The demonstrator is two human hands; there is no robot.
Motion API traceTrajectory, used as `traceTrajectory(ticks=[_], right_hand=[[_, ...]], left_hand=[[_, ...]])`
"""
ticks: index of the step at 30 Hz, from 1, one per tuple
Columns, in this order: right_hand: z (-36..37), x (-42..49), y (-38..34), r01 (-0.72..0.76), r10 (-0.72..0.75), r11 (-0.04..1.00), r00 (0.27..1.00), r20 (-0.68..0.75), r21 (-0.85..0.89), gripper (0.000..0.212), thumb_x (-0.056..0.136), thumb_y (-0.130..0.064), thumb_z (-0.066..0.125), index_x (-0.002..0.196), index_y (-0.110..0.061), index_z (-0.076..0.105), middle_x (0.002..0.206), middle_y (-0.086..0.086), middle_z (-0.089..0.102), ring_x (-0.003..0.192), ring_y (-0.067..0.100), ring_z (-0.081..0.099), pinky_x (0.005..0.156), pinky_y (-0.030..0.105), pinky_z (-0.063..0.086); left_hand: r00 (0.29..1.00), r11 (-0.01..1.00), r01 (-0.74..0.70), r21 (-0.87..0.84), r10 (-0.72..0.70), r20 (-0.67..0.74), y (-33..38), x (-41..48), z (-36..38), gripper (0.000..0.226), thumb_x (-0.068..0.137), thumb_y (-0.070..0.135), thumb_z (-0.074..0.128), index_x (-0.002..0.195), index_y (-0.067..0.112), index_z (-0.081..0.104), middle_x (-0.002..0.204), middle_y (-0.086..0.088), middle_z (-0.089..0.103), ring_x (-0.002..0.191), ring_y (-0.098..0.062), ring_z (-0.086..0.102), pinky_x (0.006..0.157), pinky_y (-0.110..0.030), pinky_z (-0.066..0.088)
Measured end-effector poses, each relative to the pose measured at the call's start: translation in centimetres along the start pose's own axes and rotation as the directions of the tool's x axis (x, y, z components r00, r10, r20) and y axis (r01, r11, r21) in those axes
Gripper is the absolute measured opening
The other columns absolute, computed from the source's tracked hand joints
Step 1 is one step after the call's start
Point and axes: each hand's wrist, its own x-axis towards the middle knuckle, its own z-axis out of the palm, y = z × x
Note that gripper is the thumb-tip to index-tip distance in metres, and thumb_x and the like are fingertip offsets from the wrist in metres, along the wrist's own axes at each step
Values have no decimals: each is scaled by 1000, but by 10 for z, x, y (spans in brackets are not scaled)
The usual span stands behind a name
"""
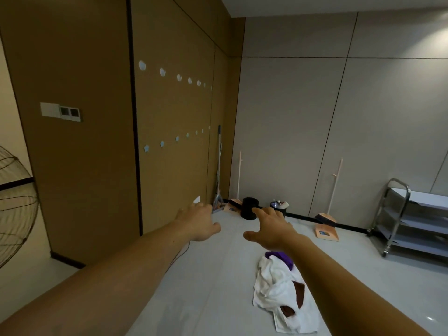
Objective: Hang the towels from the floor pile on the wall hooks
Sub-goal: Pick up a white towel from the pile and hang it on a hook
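holding left hand [197, 223] and right hand [271, 229] out empty, loose-fingered, past the towel pile [276, 292] lying lengthwise just behind the right one.

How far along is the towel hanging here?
Nothing looks done: the wall hooks are all bare. Nothing is in hand: the left hand and right hand reach forward empty. All is left: the towel pile lies on the floor.
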Motion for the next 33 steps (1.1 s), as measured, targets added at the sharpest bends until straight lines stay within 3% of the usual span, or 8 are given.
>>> traceTrajectory(ticks=[3, 8, 21, 27, 33], right_hand=[[7, 51, 6, -13, 13, 1000, 1000, -22, 9, 87, 83, -63, 58, 152, -29, 18, 156, 6, 24, 143, 33, 23, 109, 51, 33], [25, 134, 33, -43, 43, 999, 999, 19, 12, 90, 80, -65, 60, 152, -28, 20, 155, 8, 28, 141, 34, 26, 110, 51, 32], [37, 363, 125, -19, 19, 1000, 999, 40, 1, 84, 83, -60, 61, 150, -28, 22, 150, 8, 32, 136, 33, 32, 105, 48, 37], [56, 455, 145, -34, 35, 999, 995, 96, -21, 83, 84, -60, 60, 150, -26, 23, 151, 8, 31, 137, 34, 30, 107, 51, 35], [80, 558, 164, -110, 112, 994, 990, 89, -27, 84, 85, -58, 61, 151, -26, 22, 155, 8, 26, 140, 34, 27, 107, 50, 36]], left_hand=[[1000, 1000, -18, 11, 18, -16, -14, 56, 6, 64, 91, 54, 43, 140, 13, 38, 134, -8, 48, 118, -26, 46, 93, -41, 45], [998, 999, -44, -1, 44, 34, -18, 145, 25, 55, 89, 52, 45, 126, 12, 46, 125, -11, 51, 111, -28, 48, 90, -42, 46], [999, 998, -19, -55, 20, 31, -7, 388, 58, 52, 88, 51, 46, 121, 12, 48, 121, -10, 52, 108, -27, 50, 91, -43, 45], [997, 993, -63, -101, 68, 45, -20, 492, 84, 50, 87, 51, 49, 120, 14, 49, 120, -8, 52, 104, -25, 51, 83, -39, 47], [985, 977, -140, -164, 154, 79, -41, 615, 111, 50, 87, 47, 51, 128, 19, 47, 122, -7, 53, 108, -26, 51, 90, -44, 46]])
